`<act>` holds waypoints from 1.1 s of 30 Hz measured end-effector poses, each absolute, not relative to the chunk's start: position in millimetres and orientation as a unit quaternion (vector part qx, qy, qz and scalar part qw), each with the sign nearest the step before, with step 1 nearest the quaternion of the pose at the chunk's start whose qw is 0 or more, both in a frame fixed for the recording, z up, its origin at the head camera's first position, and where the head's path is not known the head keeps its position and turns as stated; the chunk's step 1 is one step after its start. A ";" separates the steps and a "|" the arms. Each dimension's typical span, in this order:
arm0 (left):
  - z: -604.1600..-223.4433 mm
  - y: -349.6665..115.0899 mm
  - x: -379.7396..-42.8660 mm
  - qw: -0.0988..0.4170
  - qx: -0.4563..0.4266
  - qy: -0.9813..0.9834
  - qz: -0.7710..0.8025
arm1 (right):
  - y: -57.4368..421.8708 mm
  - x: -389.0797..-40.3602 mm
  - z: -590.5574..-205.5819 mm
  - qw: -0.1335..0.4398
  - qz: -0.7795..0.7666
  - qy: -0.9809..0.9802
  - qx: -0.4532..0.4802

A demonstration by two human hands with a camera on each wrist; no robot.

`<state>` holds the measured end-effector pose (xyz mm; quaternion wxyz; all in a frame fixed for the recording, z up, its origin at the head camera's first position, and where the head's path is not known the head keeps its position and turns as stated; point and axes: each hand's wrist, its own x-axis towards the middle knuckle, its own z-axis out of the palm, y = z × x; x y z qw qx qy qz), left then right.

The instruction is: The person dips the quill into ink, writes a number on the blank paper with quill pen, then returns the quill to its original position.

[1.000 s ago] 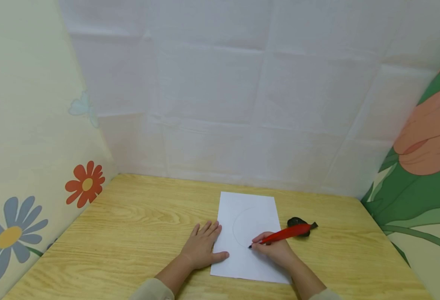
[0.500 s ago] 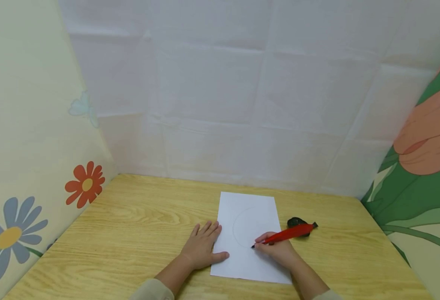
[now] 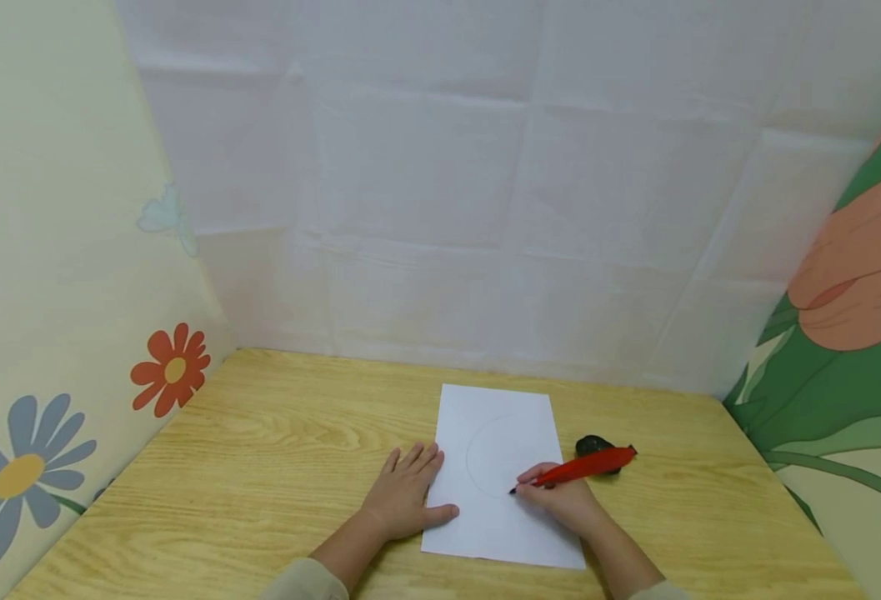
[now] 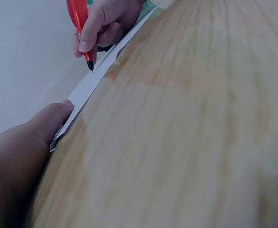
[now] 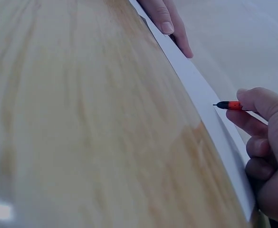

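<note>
A white sheet of paper lies on the wooden table, with a thin curved line drawn on it like the left part of a circle. My left hand rests flat at the sheet's left edge, fingers spread and thumb on the paper. My right hand pinches a red pen with a broad, feather-like body and a black tip. That tip is at the lower end of the curve. In the right wrist view the pen shows between thumb and forefinger; the other fingers curl below.
A dark, rounded black object sits right of the paper, partly behind the pen. The wooden table meets a creased white cloth at the back. Flower-painted walls stand on both sides.
My right hand and the pen have shifted slightly to the right along the bottom of the curve, and the line reaches a little further. The left hand and paper stay in place.
</note>
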<state>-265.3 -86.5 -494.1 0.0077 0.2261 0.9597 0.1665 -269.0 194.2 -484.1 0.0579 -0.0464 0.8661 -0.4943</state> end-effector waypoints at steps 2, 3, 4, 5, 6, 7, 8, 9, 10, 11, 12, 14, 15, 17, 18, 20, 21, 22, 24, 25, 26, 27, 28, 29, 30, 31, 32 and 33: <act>-494.1 -86.6 -265.2 0.008 0.226 0.959 0.168 | 194.6 -269.4 -484.0 0.058 -0.493 0.867 -0.044; -493.9 -86.7 -264.9 0.007 0.227 0.959 0.169 | 194.9 -269.6 -483.9 0.059 -0.492 0.868 -0.043; -493.7 -86.7 -264.7 0.007 0.227 0.959 0.170 | 195.2 -269.9 -483.9 0.060 -0.491 0.868 -0.042; -493.6 -86.7 -264.6 0.007 0.227 0.959 0.171 | 195.5 -270.3 -484.0 0.060 -0.489 0.869 -0.041; -493.7 -86.7 -264.6 0.007 0.227 0.959 0.172 | 195.8 -270.8 -484.1 0.061 -0.488 0.870 -0.041; -493.9 -86.7 -264.6 0.007 0.227 0.959 0.172 | 196.0 -271.0 -484.1 0.061 -0.487 0.870 -0.040; -493.9 -86.7 -264.6 0.007 0.227 0.959 0.172 | 196.2 -271.2 -484.0 0.061 -0.486 0.871 -0.040; -494.0 -86.7 -264.6 0.008 0.227 0.959 0.172 | 196.4 -271.3 -483.8 0.061 -0.486 0.871 -0.039; -494.0 -86.7 -264.6 0.008 0.227 0.959 0.171 | 196.7 -271.6 -484.0 0.060 -0.486 0.871 -0.038; -494.0 -86.7 -264.5 0.006 0.227 0.959 0.171 | 196.8 -271.8 -484.0 0.060 -0.485 0.872 -0.037; -493.9 -86.8 -264.4 0.007 0.227 0.959 0.171 | 197.1 -272.0 -484.0 0.060 -0.485 0.872 -0.035; -492.5 -86.9 -263.6 0.007 0.228 0.958 0.172 | 197.4 -272.6 -484.2 0.058 -0.482 0.874 -0.033; -491.9 -86.9 -263.4 0.008 0.228 0.958 0.173 | 197.6 -272.9 -484.3 0.057 -0.480 0.875 -0.031; -490.9 -87.0 -263.1 0.008 0.229 0.958 0.176 | 197.7 -273.9 -484.5 0.055 -0.479 0.876 -0.029; -490.4 -87.0 -263.0 0.009 0.228 0.957 0.177 | 197.9 -274.5 -484.7 0.054 -0.480 0.875 -0.028; -490.4 -86.8 -263.1 0.010 0.228 0.957 0.177 | 198.1 -275.3 -484.8 0.051 -0.481 0.875 -0.028; -490.7 -86.8 -263.4 0.009 0.228 0.958 0.176 | 198.2 -275.7 -484.9 0.050 -0.484 0.873 -0.028; -491.6 -86.7 -263.8 0.009 0.228 0.958 0.176 | 198.3 -276.2 -485.2 0.048 -0.486 0.872 -0.027; -492.9 -86.6 -264.6 0.008 0.228 0.958 0.174 | 198.7 -277.1 -485.9 0.046 -0.488 0.871 -0.026; -493.7 -86.5 -265.2 0.008 0.227 0.959 0.172 | 198.9 -277.4 -486.0 0.044 -0.488 0.871 -0.026; -494.2 -86.5 -265.4 0.008 0.227 0.959 0.171 | 199.1 -277.8 -486.3 0.044 -0.488 0.871 -0.025; -494.8 -86.5 -265.9 0.007 0.227 0.959 0.170 | 199.2 -278.2 -486.5 0.043 -0.489 0.871 -0.024; -495.4 -86.6 -266.2 0.006 0.227 0.959 0.169 | 199.4 -278.6 -486.8 0.043 -0.489 0.871 -0.023; -495.7 -86.6 -266.2 0.005 0.227 0.959 0.169 | 199.5 -279.0 -486.9 0.042 -0.489 0.871 -0.022; -495.9 -86.7 -266.2 0.004 0.227 0.959 0.169 | 199.6 -279.3 -486.8 0.042 -0.491 0.870 -0.022; -495.8 -86.7 -266.0 0.005 0.227 0.959 0.170 | 199.7 -279.5 -486.8 0.043 -0.492 0.869 -0.020; -495.7 -86.8 -265.8 0.004 0.228 0.959 0.169 | 199.7 -279.9 -486.8 0.042 -0.494 0.869 -0.019; -495.7 -86.9 -265.7 0.005 0.227 0.959 0.171 | 199.8 -280.2 -486.8 0.041 -0.495 0.868 -0.019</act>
